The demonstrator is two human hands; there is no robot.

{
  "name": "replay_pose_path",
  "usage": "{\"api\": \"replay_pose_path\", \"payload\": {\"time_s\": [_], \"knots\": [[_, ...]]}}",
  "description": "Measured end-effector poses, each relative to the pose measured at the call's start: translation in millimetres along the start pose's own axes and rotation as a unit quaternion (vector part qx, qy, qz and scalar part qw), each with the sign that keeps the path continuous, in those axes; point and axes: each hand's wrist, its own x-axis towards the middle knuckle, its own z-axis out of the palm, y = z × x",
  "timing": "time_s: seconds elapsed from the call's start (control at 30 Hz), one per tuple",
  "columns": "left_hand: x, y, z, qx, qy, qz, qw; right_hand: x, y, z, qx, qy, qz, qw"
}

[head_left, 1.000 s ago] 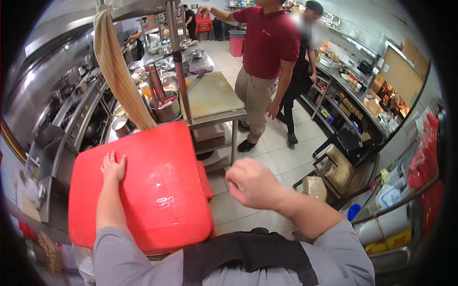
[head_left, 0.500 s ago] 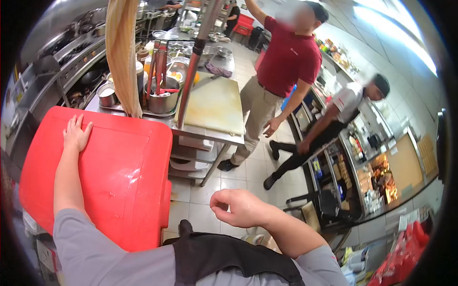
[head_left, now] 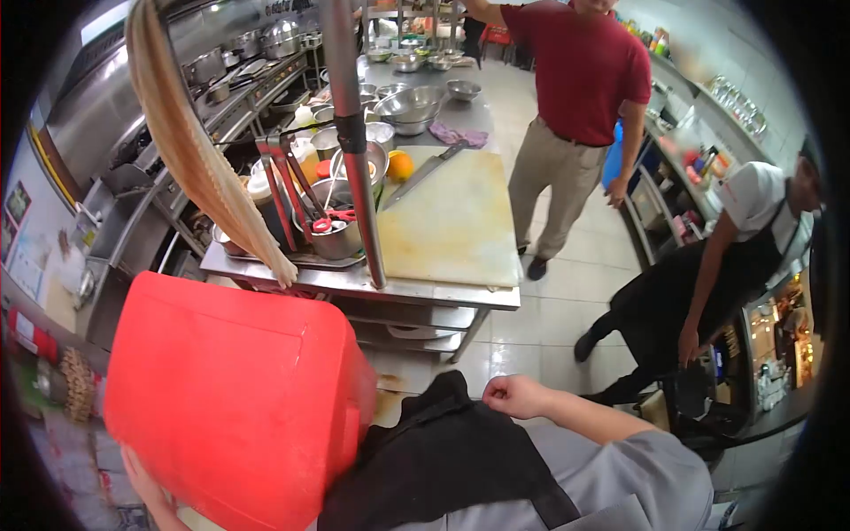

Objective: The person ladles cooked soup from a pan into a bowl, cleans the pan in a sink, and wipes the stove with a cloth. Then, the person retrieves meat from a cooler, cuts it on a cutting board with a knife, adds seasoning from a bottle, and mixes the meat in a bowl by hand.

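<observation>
A large red plastic bin with a closed lid [head_left: 221, 380] fills the lower left, beside my body. My left hand [head_left: 140, 473] is at the bin's lower left side, mostly hidden by it and the frame edge, so its fingers cannot be made out. My right hand [head_left: 516, 396] is near my black apron [head_left: 434, 469], its fingers curled in; what they hold, if anything, is hidden. Beyond the bin, a steel table [head_left: 434, 290] bears a cutting board [head_left: 452, 230] with a knife [head_left: 425, 175] and an orange [head_left: 399, 165] near its left edge.
A steel post [head_left: 352, 150] and a hanging cloth [head_left: 195, 142] rise at the table's near side. A pot with red-handled tools [head_left: 336, 239] stands by them. A person in a red shirt [head_left: 589, 80] stands beyond the table; another in a black apron [head_left: 708, 274] is at the right.
My left hand has gone from the top of the bin lid to its left side. My right hand has drawn back beside the apron. The person in the black apron has come nearer.
</observation>
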Motion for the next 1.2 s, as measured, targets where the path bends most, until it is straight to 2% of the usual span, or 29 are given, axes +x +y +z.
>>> {"api": "replay_pose_path", "payload": {"time_s": [0.07, 0.1, 0.17, 0.2, 0.33, 0.47, 0.53, 0.57, 0.73, 0.9, 1.1, 1.17, 1.2], "knots": [[-44, -100, -53, -0.196, -0.040, -0.096, 0.975, 20, 3, -6, -0.007, -0.053, -0.047, 0.997], [-74, -100, -52, -0.209, -0.022, -0.174, 0.962, 35, -8, -22, -0.020, -0.080, -0.065, 0.994], [-118, -73, -18, -0.171, 0.047, -0.303, 0.936, 69, -20, -58, -0.064, -0.108, -0.113, 0.986], [-133, -57, -4, -0.167, 0.069, -0.335, 0.925, 86, -18, -74, -0.096, -0.067, -0.180, 0.977], [-166, 20, 49, -0.172, 0.121, -0.376, 0.902, 112, -31, -154, -0.067, -0.030, -0.233, 0.970], [-177, 94, 91, -0.189, 0.156, -0.373, 0.895, 138, 10, -204, -0.056, 0.001, -0.259, 0.964], [-187, 129, 102, -0.199, 0.172, -0.372, 0.890, 144, 37, -224, -0.003, -0.025, -0.259, 0.966], [-192, 145, 105, -0.201, 0.181, -0.371, 0.888, 147, 51, -233, -0.015, -0.032, -0.240, 0.970], [-219, 216, 112, -0.215, 0.220, -0.357, 0.882, 171, 116, -246, 0.097, -0.012, -0.182, 0.978], [-238, 270, 97, -0.231, 0.240, -0.321, 0.886, 203, 115, -264, 0.146, 0.015, -0.191, 0.970], [-215, 336, 71, -0.237, 0.217, -0.199, 0.926, 227, 60, -285, 0.157, -0.019, -0.268, 0.950], [-192, 374, 89, -0.320, 0.136, -0.056, 0.936, 241, 51, -276, 0.173, -0.035, -0.306, 0.935], [-182, 394, 101, -0.290, 0.145, -0.023, 0.946, 244, 46, -272, 0.180, -0.054, -0.318, 0.929]]}}
